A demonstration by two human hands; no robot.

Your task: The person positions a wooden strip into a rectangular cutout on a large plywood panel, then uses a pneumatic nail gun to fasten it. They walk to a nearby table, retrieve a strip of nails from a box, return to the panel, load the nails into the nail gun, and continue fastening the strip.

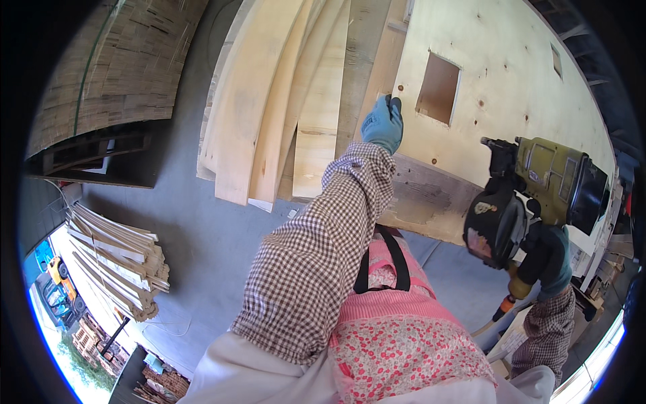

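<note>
My right hand [555, 261], in a blue-and-black glove, grips the handle of an olive and black coil nail gun [548, 176]. An air hose fitting [503, 308] hangs from the base of that handle. The nailer is held up over the right part of a pale plywood panel [498, 87], its nose toward the panel. At the panel's left edge is my left hand [383, 125], in a blue glove with dark fingertips. Its fingers are curled together; what they hold, if anything, is hidden. A rectangular cutout [439, 89] in the panel lies just right of that hand.
Several long pale boards [259, 101] lie left of my left hand. On the grey floor [195, 222] stand a bundle of wood strips [118, 259] at the left and a strapped stack of thin wood [128, 74] at the far left. Wood scraps [616, 262] sit at the right.
</note>
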